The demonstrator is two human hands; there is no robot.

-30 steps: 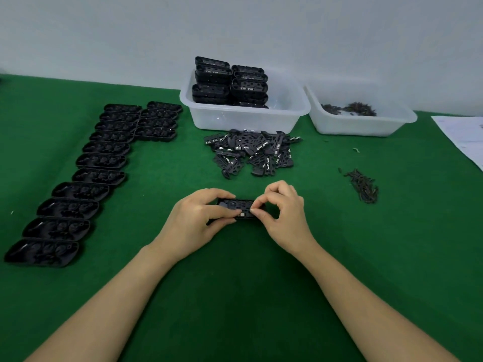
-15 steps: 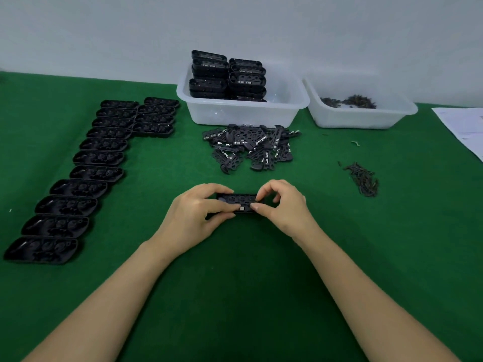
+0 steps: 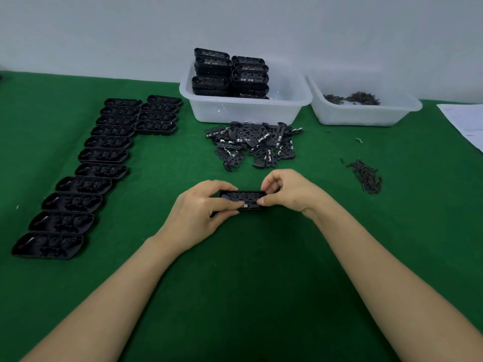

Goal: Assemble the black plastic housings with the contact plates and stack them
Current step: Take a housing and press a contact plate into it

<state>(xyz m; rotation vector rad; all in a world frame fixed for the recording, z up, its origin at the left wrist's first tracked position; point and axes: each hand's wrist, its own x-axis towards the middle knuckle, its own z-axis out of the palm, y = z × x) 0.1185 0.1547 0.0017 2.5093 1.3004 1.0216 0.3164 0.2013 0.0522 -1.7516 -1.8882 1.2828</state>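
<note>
A black plastic housing (image 3: 244, 198) with a contact plate in it lies on the green cloth at the centre. My left hand (image 3: 201, 209) grips its left end, thumb lying across the top. My right hand (image 3: 286, 192) pinches its right end between thumb and fingers. Several empty housings (image 3: 86, 184) lie in overlapping rows on the left. A loose pile of contact plates (image 3: 252, 143) sits just beyond my hands. Stacked finished housings (image 3: 230, 73) stand in a clear bin (image 3: 245, 111) at the back.
A second clear bin (image 3: 363, 113) at the back right holds small dark screws. A little heap of screws (image 3: 366, 175) lies on the cloth to the right. White paper (image 3: 465, 124) lies at the far right edge. A pale wall stands behind the table.
Both hands keep their hold on the housing at the same spot; the fingers shift only slightly on it. The view has tilted a little.
</note>
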